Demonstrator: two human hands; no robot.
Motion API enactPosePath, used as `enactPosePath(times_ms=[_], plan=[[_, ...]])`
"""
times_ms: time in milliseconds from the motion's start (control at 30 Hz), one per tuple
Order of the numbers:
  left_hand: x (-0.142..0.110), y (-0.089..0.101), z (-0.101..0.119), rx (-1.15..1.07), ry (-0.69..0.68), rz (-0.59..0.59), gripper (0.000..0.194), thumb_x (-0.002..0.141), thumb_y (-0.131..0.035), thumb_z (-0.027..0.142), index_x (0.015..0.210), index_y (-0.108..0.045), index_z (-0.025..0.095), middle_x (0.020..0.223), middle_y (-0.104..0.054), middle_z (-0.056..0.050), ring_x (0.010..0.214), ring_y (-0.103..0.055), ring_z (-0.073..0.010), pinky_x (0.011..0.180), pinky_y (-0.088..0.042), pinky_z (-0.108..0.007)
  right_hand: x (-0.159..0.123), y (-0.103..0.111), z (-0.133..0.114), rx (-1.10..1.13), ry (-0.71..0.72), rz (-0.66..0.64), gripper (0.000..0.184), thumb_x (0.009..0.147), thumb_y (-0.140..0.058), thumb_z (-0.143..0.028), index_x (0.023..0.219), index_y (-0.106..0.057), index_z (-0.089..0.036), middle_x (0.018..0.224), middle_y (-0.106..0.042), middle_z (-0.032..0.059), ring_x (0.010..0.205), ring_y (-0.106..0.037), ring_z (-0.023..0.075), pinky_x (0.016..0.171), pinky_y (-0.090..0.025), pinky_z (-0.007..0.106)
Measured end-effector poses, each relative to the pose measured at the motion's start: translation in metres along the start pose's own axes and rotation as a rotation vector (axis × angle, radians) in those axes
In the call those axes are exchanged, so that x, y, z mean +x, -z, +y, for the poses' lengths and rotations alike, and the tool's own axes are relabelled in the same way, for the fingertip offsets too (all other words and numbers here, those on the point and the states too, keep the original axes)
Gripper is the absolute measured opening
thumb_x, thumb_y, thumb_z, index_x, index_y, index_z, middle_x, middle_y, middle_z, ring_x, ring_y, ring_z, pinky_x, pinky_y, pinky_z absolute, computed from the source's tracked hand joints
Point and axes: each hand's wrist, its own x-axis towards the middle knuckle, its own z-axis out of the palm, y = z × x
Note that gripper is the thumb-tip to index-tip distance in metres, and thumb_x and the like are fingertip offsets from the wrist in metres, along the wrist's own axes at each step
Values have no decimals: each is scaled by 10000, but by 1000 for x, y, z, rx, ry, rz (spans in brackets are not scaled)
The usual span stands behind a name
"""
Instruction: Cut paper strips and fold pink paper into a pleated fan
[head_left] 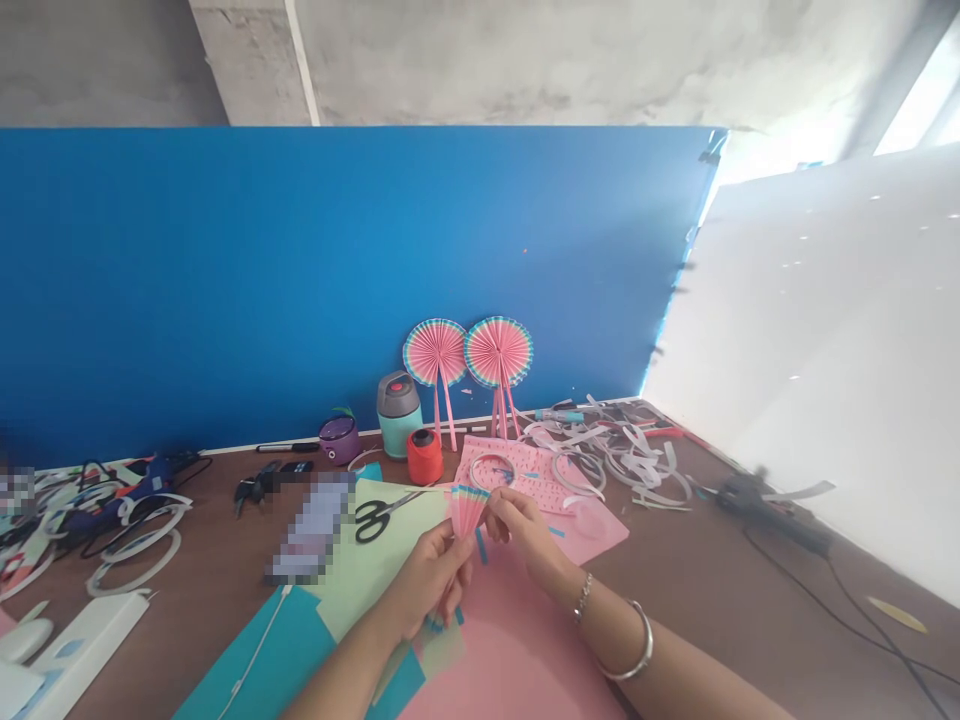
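A pleated pink paper fan [468, 511] with a blue and pale striped edge is held up between my two hands. My left hand [439, 575] is closed round its lower part, and part of the striped edge shows below those fingers. At the upper right edge of the fan, my right hand [521, 530] is closed in a pinch. Beneath both hands lie sheets of pink paper [517, 640], green paper [352, 585] and teal paper [255, 650]. Black-handled scissors [373, 520] rest on the green sheet, left of my hands.
Two round pink paper fans [437, 352] on stick legs lean against the blue partition [300, 280]. A teal jar [400, 415], a red container [425, 457] and a purple pot [340, 439] stand nearby. Paper strips [645, 460] pile up at right; a power strip [86, 655] lies at left.
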Motion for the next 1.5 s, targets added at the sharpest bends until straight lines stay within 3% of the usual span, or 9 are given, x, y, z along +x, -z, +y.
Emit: enactPosePath(times_ms=[233,400,633,1000,1133,1233,1300,1400,1500], plan=[[0,-1,-2,34,7,1,413,785,-553,598,817,-496,189,556,-506,95,254,-287,6,254,-182,-147,2,2,4,43,-72,-27,113,652,-498,-206,558,-439,-187,512,-398,-58,496,-357,83,505,-286,224],[-1,-3,-1,19,-3,-1,413,784,-547,598,803,-480,191,547,-509,96,254,-257,10,258,-164,-148,1,-3,2,94,-119,-74,19,652,-507,-195,656,-491,-186,561,-415,-58,498,-357,81,479,-282,216],[0,-3,-2,-28,20,-3,435,780,-531,624,784,-444,198,569,-543,78,275,-265,2,267,-186,-152,-3,-8,-7,72,-146,-79,51,667,-534,-218,699,-528,-178,654,-528,-21,568,-473,104,480,-358,205],[-7,-4,10,-175,122,-36,429,766,-562,611,792,-455,196,587,-548,74,293,-238,2,289,-146,-166,2,-6,21,31,-43,-97,101,736,-558,-242,813,-564,-177,627,-568,-23,591,-502,125,559,-405,238],[-8,2,10,-253,135,-134,390,811,-537,575,829,-482,190,556,-499,89,296,-208,-1,282,-126,-158,1,-1,14,145,-108,-333,153,734,-606,-302,729,-618,-149,634,-597,8,639,-542,145,659,-422,276],[-8,10,5,-318,195,-296,356,829,-533,550,859,-495,197,534,-475,91,294,-202,-15,270,-126,-161,-4,4,6,292,-217,-558,275,680,-694,-317,894,-677,-145,802,-674,44,821,-599,196,841,-407,337],[-8,14,2,-345,238,-383,352,823,-548,551,886,-497,208,528,-475,91,294,-202,-23,264,-128,-162,-7,5,3,337,-283,-638,320,652,-727,-316,913,-696,-135,824,-685,54,868,-605,215,887,-386,354],[-8,15,0,-359,252,-395,378,833,-519,575,878,-515,199,554,-499,73,299,-227,-20,273,-152,-159,-9,3,3,382,-349,-595,278,648,-740,-336,814,-709,-116,688,-649,33,751,-602,194,799,-409,327],[-7,12,0,-375,222,-330,396,854,-479,553,876,-555,165,583,-523,42,325,-321,-32,305,-232,-169,-6,1,6,441,-326,-458,349,647,-765,-347,915,-687,-137,581,-555,-28,612,-537,132,672,-391,268]])
